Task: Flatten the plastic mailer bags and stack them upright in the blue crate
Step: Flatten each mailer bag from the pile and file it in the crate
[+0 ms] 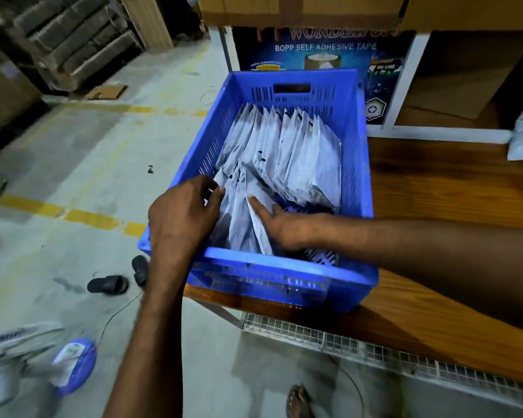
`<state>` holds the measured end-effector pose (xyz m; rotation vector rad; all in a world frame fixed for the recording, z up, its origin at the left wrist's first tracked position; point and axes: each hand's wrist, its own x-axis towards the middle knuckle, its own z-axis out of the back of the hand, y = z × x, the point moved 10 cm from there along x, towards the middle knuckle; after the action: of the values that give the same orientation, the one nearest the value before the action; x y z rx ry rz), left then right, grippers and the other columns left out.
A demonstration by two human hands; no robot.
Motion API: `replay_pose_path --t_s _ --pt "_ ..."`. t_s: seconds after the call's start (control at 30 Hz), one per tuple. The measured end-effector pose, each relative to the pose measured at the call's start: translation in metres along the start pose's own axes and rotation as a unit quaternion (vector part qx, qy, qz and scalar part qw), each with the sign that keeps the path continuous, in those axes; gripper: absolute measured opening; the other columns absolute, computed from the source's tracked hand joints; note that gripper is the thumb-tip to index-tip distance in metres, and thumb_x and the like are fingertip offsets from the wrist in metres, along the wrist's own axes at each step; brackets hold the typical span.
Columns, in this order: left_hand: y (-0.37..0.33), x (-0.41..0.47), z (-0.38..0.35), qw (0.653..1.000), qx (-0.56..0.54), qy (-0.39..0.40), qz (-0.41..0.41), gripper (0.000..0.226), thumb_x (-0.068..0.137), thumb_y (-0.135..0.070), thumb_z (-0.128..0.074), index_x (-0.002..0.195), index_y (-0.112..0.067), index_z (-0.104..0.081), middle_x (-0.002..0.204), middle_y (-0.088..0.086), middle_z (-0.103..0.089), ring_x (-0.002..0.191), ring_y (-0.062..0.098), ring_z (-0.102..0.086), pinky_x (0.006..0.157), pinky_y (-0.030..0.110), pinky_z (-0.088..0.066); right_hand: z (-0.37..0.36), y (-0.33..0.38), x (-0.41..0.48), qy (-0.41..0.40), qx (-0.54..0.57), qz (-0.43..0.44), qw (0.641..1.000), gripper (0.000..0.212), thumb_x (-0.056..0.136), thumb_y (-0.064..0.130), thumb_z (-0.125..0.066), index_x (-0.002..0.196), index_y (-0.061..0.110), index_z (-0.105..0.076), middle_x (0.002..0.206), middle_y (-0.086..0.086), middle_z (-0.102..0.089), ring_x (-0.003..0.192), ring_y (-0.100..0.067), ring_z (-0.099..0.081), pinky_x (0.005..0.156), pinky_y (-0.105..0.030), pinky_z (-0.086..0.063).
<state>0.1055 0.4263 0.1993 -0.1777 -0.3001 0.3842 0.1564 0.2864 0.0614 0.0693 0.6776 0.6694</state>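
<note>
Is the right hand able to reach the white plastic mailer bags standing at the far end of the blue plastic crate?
Probably yes. The right hand lies flat on the near bags inside the open-topped blue plastic crate; nothing stands between it and the far white mailer bags.

Table: brown polished wooden tabletop (441,182), on the right.
Carton: dark blue cardboard box printed "BOPP SELF ADHESIVE TAPE" (325,47), at the table's far end, under plain brown cardboard boxes (299,9).
Floor: grey concrete (82,164) with broken yellow painted lines (70,214).
Footwear: two black slip-on sandals (107,285), lying near the table's corner.
Far left: stacked flattened corrugated cardboard sheets (73,34).
Below the table: white wire mesh shelf (375,348).
</note>
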Motion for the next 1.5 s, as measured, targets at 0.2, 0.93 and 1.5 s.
replay_pose_path --t_s 0.2,0.93,1.5 --pt "0.001 -0.001 0.001 1.000 -0.001 0.004 0.015 0.025 0.102 -0.049 -0.052 0.105 -0.029 -0.068 0.098 -0.009 -0.073 0.097 0.025 -0.067 0.067 0.031 -0.034 0.010 0.030 0.013 -0.077 0.040 0.039 0.995 0.124 0.089 0.000 -0.062 0.145 0.043 0.039 0.164 -0.024 0.019 0.131 -0.048 -0.051 0.097 -0.051 -0.048" --pt "-0.020 -0.027 0.025 0.992 -0.095 -0.081 0.011 0.024 0.100 -0.046 -0.055 0.099 -0.026 -0.070 0.091 -0.003 -0.074 0.093 0.032 -0.068 0.067 0.035 -0.041 0.095 -0.025 -0.150 -0.394 -0.036 0.095 0.914 0.036 0.093 0.039 -0.062 0.127 0.027 -0.061 0.123 0.002 -0.067 0.114 -0.026 -0.062 0.089 -0.040 -0.051" --pt "-0.361 -0.198 -0.044 0.923 -0.310 -0.150 -0.169 0.022 0.105 -0.037 -0.059 0.103 -0.021 -0.074 0.090 -0.009 -0.072 0.080 0.009 -0.063 0.063 0.032 -0.050 -0.038 -0.305 -0.306 -0.433 0.210 0.021 0.876 0.033 0.096 0.033 -0.064 0.128 0.039 -0.060 0.119 0.030 -0.057 0.102 0.007 -0.057 0.085 -0.022 -0.049"
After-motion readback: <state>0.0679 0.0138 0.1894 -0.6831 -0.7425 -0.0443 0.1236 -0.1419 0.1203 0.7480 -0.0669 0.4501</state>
